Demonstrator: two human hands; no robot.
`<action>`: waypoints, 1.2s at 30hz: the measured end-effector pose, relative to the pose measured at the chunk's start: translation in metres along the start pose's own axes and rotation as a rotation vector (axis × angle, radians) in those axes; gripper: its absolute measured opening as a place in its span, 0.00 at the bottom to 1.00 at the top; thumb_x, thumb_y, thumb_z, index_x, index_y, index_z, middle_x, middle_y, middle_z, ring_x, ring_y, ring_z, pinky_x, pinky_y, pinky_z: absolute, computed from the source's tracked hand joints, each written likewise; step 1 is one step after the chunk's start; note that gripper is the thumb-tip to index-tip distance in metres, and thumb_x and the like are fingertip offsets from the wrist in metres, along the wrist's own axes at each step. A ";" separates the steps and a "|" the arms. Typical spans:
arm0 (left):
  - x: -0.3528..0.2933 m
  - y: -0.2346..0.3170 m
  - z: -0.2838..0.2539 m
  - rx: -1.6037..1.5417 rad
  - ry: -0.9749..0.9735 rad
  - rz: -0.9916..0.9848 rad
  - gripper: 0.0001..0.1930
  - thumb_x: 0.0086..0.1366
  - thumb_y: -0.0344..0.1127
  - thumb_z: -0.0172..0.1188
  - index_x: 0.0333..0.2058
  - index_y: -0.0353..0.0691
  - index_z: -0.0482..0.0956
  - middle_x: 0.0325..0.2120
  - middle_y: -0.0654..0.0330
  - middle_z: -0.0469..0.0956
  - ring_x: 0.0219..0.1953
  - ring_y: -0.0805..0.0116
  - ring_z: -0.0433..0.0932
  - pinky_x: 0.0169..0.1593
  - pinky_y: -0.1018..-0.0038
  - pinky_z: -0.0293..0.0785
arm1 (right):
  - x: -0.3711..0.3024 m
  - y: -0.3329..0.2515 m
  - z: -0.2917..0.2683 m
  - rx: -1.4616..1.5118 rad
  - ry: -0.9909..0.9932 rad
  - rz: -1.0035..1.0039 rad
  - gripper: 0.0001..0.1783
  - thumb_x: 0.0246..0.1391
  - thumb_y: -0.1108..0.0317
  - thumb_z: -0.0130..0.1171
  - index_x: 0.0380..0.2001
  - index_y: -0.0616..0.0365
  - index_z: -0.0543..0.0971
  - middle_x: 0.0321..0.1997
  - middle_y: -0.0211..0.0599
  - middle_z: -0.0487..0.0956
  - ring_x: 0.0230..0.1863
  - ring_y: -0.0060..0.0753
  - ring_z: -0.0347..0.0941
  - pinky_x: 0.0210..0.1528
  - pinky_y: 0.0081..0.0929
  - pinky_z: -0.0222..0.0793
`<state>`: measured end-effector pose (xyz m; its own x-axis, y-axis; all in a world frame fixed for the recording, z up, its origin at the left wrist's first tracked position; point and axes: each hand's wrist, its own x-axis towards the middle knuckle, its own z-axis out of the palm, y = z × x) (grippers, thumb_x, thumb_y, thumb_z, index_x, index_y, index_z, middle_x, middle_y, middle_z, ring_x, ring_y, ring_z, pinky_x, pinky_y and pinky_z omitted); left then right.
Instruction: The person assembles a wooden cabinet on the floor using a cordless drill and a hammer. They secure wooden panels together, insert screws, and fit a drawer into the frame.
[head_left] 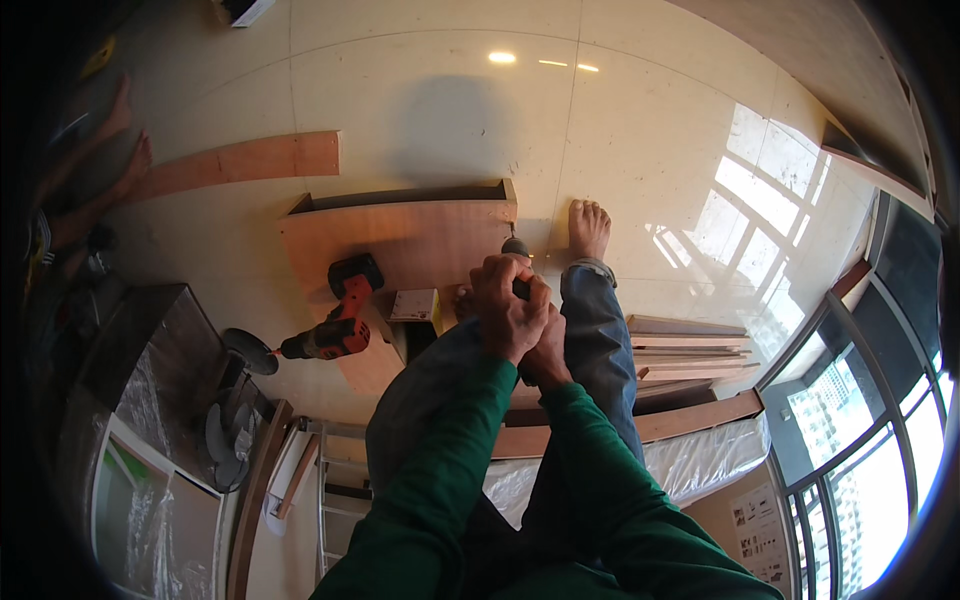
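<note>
Both my hands are closed together around a drill (515, 247), mostly covered by my fingers. Its dark chuck and thin bit point away from me, at the right end of a wooden box (420, 225) lying on the floor. My left hand (508, 312) wraps over the top of the tool. Behind and partly under it, my right hand (546, 350) grips too; its fingers are largely hidden. Whether the bit touches the wood I cannot tell. A red and black cordless drill (342, 325) rests on its side left of my left knee, over the wood panel.
A small box (414, 304) sits near my left knee. One loose plank (240, 160) lies at far left, near another person's bare feet (125, 165). Stacked boards (690, 350) are right of my leg. Plastic-wrapped furniture (150, 480) stands lower left; windows (850, 420) line the right.
</note>
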<state>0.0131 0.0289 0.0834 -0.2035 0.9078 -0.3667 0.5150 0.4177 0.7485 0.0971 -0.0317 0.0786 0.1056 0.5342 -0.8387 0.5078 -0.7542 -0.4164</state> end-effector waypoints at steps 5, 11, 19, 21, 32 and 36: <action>0.006 0.001 0.002 -0.006 -0.037 -0.019 0.09 0.56 0.30 0.66 0.30 0.41 0.73 0.40 0.57 0.80 0.45 0.51 0.75 0.51 0.57 0.73 | 0.007 -0.002 -0.004 -0.072 -0.005 0.025 0.30 0.55 0.49 0.66 0.56 0.55 0.76 0.44 0.59 0.84 0.48 0.67 0.80 0.47 0.53 0.76; -0.003 0.005 0.000 0.035 0.005 -0.062 0.08 0.60 0.31 0.66 0.31 0.41 0.73 0.41 0.56 0.80 0.47 0.53 0.77 0.52 0.59 0.73 | 0.011 -0.009 -0.014 -0.063 -0.016 -0.065 0.25 0.54 0.50 0.66 0.47 0.56 0.77 0.41 0.60 0.84 0.45 0.70 0.80 0.46 0.56 0.76; 0.013 -0.103 -0.004 -0.102 0.221 -0.341 0.41 0.75 0.62 0.46 0.72 0.35 0.54 0.74 0.42 0.52 0.75 0.47 0.53 0.72 0.53 0.54 | -0.029 -0.020 -0.075 0.148 0.193 -0.158 0.21 0.53 0.61 0.70 0.45 0.62 0.78 0.35 0.52 0.84 0.39 0.49 0.84 0.42 0.40 0.78; 0.015 -0.120 0.016 0.262 0.101 -0.369 0.48 0.75 0.66 0.44 0.75 0.30 0.44 0.77 0.39 0.41 0.78 0.43 0.43 0.76 0.49 0.44 | -0.012 -0.007 -0.095 0.268 0.315 -0.151 0.18 0.54 0.67 0.70 0.45 0.63 0.79 0.34 0.42 0.84 0.37 0.35 0.81 0.42 0.33 0.77; 0.047 -0.046 0.164 0.530 -0.440 0.381 0.38 0.69 0.45 0.58 0.72 0.34 0.58 0.73 0.36 0.53 0.73 0.37 0.59 0.70 0.41 0.57 | 0.036 0.020 -0.178 0.384 0.676 -0.042 0.13 0.55 0.69 0.67 0.41 0.64 0.78 0.26 0.34 0.79 0.25 0.26 0.75 0.30 0.27 0.71; 0.015 -0.067 0.150 0.386 -0.498 0.358 0.29 0.71 0.43 0.57 0.67 0.37 0.69 0.73 0.42 0.58 0.72 0.48 0.63 0.69 0.50 0.64 | 0.045 0.018 -0.193 0.274 0.641 0.033 0.21 0.54 0.69 0.68 0.50 0.66 0.78 0.32 0.35 0.80 0.25 0.25 0.74 0.30 0.26 0.71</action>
<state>0.1001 0.0092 -0.0548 0.3889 0.8239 -0.4123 0.7549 -0.0284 0.6552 0.2765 0.0528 0.1010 0.6440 0.5657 -0.5150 0.2703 -0.7980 -0.5386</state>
